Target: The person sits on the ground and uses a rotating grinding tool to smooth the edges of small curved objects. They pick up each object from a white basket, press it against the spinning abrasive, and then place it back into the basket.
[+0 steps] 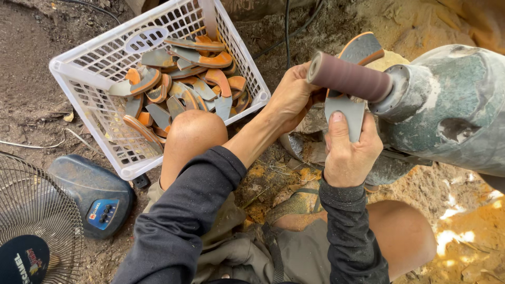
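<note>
Meanwhile both hands' fingers clamp grey-orange sole piece [344, 113] under sanding drum [350, 78]; white basket [79, 73] holds many similar pieces [184, 84].

The sole piece [344, 118] you press to the drum is flat grey, and its far end shows a bright orange rim. The sanding drum [350, 78] is a dull reddish brown, with a pale grey end face. The motor housing [452, 105] behind it is mottled grey-green, worn to lighter patches. Your sleeves [184, 215] are charcoal black. The basket [100, 105] is a white lattice, filled with a pile of sole pieces [181, 87] in grey and orange. The fan base [92, 192] is dusty dark blue with a brighter blue control panel. The ground [31, 94] is brown, turning yellow-orange under the motor.
</note>
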